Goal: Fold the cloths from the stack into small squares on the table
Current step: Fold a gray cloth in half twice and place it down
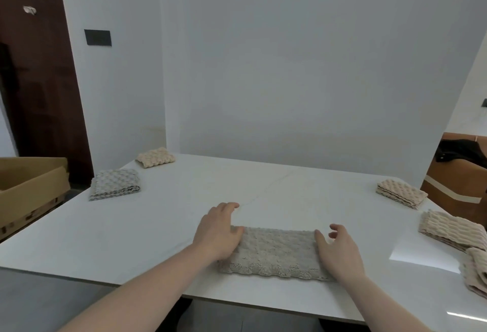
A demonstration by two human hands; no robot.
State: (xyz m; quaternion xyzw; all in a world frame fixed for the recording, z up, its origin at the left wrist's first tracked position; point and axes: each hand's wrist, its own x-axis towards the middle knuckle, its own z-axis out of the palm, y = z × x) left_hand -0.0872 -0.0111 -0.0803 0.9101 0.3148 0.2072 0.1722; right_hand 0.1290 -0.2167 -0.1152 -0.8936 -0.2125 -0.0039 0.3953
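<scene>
Grey cloth (274, 252) lies flat at lower centre of the frame, near the front edge of the white tabletop (163, 226), folded into a wide strip with its long side running left-right. Left hand (217, 231) rests on the strip's left end, palm down, fingers spread and reaching past the cloth's far edge onto the bare tabletop; grip is apart, nothing pinched. Right hand (337, 250) sits on the strip's right end, fingers loosely curled and spread, thumb on the cloth; grip also apart, not clamped on the fabric. Both forearms enter from the bottom of the frame.

Left of centre, near the tabletop's left edge, a folded grey square (114, 184). Behind it, at the far left corner, a folded beige square (155, 157). At right, a small beige stack (402, 194) near the far right edge. Below it, a larger beige pile (450, 230), and at the lower right frame edge more beige cloth (475, 271), partly cut off.

Off the tabletop: cardboard box (29, 186) at the left, dark brown door (37, 73) at upper left, black wall plate (97, 37) on the white wall, brown furniture with a black item on it at the right edge.
</scene>
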